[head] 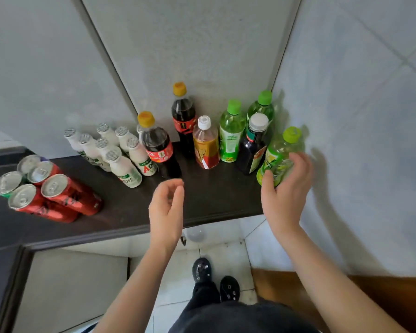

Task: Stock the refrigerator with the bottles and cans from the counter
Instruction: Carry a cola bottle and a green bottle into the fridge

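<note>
On the dark counter [130, 207] stand several red cans [55, 188] at the left, several small white bottles [123, 164], two cola bottles with yellow caps [159, 147], an orange tea bottle [205, 145], two green bottles [231, 133] and a dark bottle with a white cap [252, 145]. My right hand [283, 188] wraps a third green bottle [279, 155] at the counter's right end, thumb on its left side and fingers on its right. My left hand [166, 207] hovers over the counter's front edge, fingers loosely curled and holding nothing.
Tiled walls close the counter in behind and on the right. A brown wooden surface [370, 304] lies low at the right. Below the counter edge are white floor tiles and my dark shoes [202, 270].
</note>
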`<action>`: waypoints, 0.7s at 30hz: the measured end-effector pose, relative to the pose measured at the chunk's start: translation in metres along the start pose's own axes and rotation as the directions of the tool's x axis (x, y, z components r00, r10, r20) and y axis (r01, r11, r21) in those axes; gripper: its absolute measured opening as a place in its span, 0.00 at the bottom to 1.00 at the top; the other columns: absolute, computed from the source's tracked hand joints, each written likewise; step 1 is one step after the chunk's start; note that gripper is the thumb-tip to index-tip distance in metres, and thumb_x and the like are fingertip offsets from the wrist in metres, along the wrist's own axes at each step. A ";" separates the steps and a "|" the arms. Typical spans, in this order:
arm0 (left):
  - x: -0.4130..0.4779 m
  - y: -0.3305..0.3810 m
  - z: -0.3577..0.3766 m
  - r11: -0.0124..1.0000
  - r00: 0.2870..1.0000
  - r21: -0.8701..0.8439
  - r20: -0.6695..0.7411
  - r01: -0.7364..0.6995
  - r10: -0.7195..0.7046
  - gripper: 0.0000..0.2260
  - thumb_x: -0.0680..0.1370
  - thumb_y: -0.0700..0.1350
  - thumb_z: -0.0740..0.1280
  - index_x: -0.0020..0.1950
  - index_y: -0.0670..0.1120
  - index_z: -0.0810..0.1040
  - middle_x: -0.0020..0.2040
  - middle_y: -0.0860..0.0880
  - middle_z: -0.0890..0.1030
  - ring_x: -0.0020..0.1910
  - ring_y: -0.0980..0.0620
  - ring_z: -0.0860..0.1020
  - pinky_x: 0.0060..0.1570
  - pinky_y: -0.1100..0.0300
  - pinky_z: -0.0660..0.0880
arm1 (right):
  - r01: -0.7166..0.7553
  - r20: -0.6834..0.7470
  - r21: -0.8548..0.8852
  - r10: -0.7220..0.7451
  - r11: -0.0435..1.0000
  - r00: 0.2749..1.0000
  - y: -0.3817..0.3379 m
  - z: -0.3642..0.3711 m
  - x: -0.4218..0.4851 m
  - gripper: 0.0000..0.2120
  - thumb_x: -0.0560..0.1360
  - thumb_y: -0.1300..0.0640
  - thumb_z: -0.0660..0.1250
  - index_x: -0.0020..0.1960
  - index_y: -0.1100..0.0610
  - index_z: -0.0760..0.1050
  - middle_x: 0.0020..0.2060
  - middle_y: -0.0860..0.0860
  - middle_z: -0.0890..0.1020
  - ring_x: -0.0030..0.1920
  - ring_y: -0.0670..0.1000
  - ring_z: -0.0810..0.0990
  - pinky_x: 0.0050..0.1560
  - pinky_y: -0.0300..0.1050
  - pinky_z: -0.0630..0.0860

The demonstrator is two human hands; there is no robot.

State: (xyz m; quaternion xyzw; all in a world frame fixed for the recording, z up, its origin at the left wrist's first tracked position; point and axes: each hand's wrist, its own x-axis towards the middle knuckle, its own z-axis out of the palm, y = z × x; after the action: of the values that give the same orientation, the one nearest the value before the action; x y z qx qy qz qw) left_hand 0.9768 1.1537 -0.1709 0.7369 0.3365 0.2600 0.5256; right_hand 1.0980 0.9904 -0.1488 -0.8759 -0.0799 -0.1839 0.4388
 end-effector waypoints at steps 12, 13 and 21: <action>0.114 0.016 0.007 0.987 0.956 0.035 -0.249 -0.155 0.158 0.29 0.77 0.47 0.61 0.75 0.39 0.55 0.74 0.48 0.57 0.74 0.55 0.56 0.74 0.60 0.53 | 0.048 -0.004 -0.252 -0.051 0.967 0.999 0.003 0.026 0.048 0.27 0.76 0.61 0.63 0.71 0.70 0.60 0.67 0.65 0.69 0.67 0.64 0.68 0.68 0.48 0.58; 0.120 0.015 0.008 0.991 0.963 -0.006 -0.234 -0.137 0.132 0.28 0.78 0.47 0.60 0.75 0.41 0.55 0.73 0.52 0.59 0.73 0.58 0.57 0.73 0.63 0.55 | 0.064 -0.020 -0.283 -0.072 0.957 0.997 0.005 0.026 0.048 0.26 0.76 0.61 0.62 0.71 0.70 0.60 0.65 0.65 0.71 0.64 0.65 0.70 0.66 0.49 0.60; 0.132 0.003 0.011 0.976 0.955 0.053 -0.201 -0.212 0.219 0.02 0.79 0.46 0.58 0.50 0.49 0.68 0.46 0.49 0.72 0.44 0.59 0.68 0.46 0.77 0.62 | 0.200 0.037 -0.230 -0.197 0.952 0.980 0.013 0.027 0.036 0.23 0.74 0.47 0.63 0.60 0.64 0.74 0.50 0.60 0.75 0.52 0.56 0.69 0.57 0.44 0.63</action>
State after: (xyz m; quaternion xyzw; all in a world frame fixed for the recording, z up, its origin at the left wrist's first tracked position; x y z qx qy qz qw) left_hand 1.0694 1.2478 -0.1680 0.7463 0.3106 0.3852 0.4453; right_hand 1.1422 1.0032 -0.1594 -0.9100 -0.1482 -0.2292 0.3121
